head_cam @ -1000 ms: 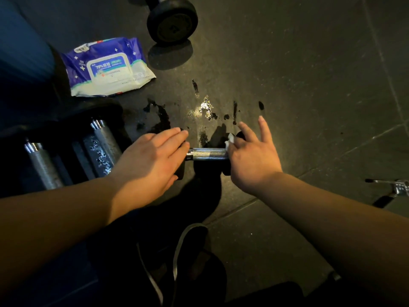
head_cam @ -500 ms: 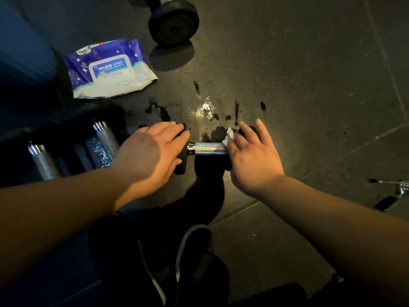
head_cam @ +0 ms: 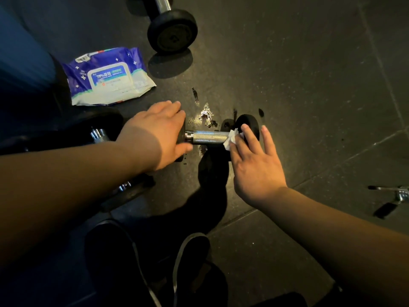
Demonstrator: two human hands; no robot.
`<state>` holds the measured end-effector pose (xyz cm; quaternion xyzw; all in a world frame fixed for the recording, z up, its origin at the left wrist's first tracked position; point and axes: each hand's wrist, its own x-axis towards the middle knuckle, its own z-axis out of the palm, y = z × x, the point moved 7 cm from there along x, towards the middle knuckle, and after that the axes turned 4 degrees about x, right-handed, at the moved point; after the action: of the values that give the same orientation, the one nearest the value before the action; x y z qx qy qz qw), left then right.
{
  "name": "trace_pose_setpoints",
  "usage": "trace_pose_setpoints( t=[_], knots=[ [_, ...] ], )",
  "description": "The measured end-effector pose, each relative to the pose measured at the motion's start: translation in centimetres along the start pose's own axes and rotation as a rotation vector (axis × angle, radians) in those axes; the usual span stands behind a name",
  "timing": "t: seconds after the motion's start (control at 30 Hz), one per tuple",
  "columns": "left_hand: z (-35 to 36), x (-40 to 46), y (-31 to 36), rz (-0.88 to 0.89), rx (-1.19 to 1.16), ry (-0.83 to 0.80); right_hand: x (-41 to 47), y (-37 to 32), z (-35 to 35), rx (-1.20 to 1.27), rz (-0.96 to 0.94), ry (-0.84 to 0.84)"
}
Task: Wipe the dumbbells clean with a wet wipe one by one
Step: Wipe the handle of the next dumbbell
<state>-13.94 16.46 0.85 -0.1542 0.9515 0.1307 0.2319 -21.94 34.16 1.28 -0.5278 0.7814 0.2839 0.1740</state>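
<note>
A small dumbbell [head_cam: 208, 136] with a knurled metal handle and black heads lies on the dark floor. My left hand [head_cam: 159, 129] covers its left head, fingers curled over the top and thumb on the inner face. My right hand [head_cam: 254, 165] holds a white wet wipe [head_cam: 231, 139] against the joint between the handle and the right head. Its fingers are spread over that head and its thumb is hidden. Part of the wipe sticks out on the handle side.
A blue and white wipes pack [head_cam: 108, 78] lies at the back left. Another dumbbell [head_cam: 172, 29] lies further back, and more dumbbells [head_cam: 97, 131] sit under my left arm. Wet patches [head_cam: 204, 114] mark the floor. My shoes [head_cam: 190, 258] are below, a metal part [head_cam: 398, 193] at right.
My right hand slid with the wipe from the handle onto the right head, baring more of the handle. My left hand stayed on the left head.
</note>
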Motion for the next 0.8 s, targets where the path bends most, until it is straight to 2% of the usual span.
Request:
trace_pose_setpoints(
  t=[0.1,0.23,0.43,0.6,0.8],
  knots=[
    [1.1,0.4,-0.1,0.001,0.044,-0.122,0.9,0.1,-0.4,-0.019,-0.012,0.011],
    [0.8,2.4,-0.8,-0.051,-0.011,-0.144,1.6,0.6,-0.4,-0.043,0.001,0.021],
    [-1.5,5.1,-1.9,-0.031,0.053,-0.165,2.3,1.0,-0.1,-0.070,0.003,0.028],
    [-3.8,4.0,-1.8,0.042,0.040,0.087,3.5,1.6,-0.2,-0.093,0.023,0.041],
    [-4.8,4.0,-2.7,0.044,0.021,0.231,4.7,2.4,-0.8,-0.111,0.022,0.052]
  ],
)
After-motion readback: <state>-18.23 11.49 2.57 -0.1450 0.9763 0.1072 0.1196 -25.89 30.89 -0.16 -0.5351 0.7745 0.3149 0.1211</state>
